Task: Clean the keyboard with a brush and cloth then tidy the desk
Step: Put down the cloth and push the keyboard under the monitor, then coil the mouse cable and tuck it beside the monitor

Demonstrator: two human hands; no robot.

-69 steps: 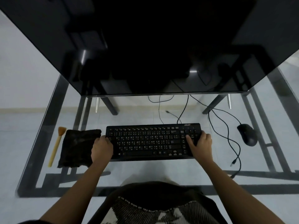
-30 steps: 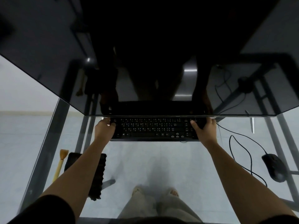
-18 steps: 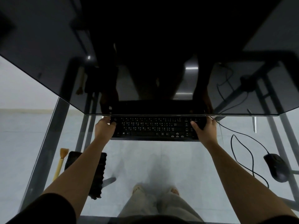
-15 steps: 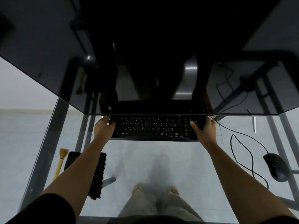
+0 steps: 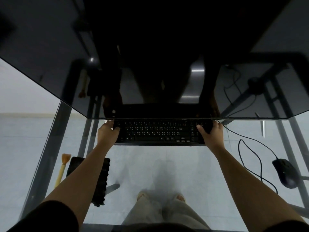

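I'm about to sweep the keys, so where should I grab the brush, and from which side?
Take the brush by its pale handle, mid-length, coming from the left: it lies flat with bristles pointing away, and the cloth crowds its right side.

A glass desk (image 5: 142,164) on a grey metal frame carried a black keyboard (image 5: 158,133) at twelve o'clock, under the monitor (image 5: 50,56) edge. A brush (image 5: 62,169) and dark cloth (image 5: 103,178) lay together at eight o'clock, a corded mouse (image 5: 286,174) at four.
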